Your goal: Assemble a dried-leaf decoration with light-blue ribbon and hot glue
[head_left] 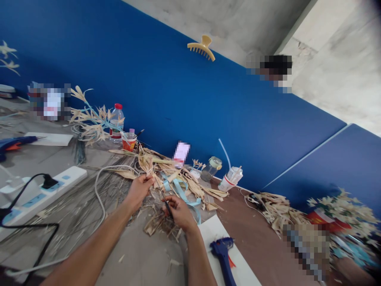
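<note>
My left hand [142,190] is closed, thumb and fingers pinching a pale strip of dried corn husk [150,170] at the edge of a husk pile [175,174]. Just to its right, my right hand [180,214] grips dark-handled scissors [168,209]. Their thin blades point up and left toward the pinched husk; the fingers partly hide the handles. Light blue ribbon [178,188] lies curled among the husks behind my right hand. Small husk scraps [159,224] are scattered below both hands.
A blue glue gun [222,254] rests on white board at right. A power strip [44,194] with cables lies left. Along the blue partition [166,87] stand a bottle [116,123], red cup [129,142], phone [181,154], jar [212,169] and cup with straw [230,179]. A co-worker's hand shows at lower right.
</note>
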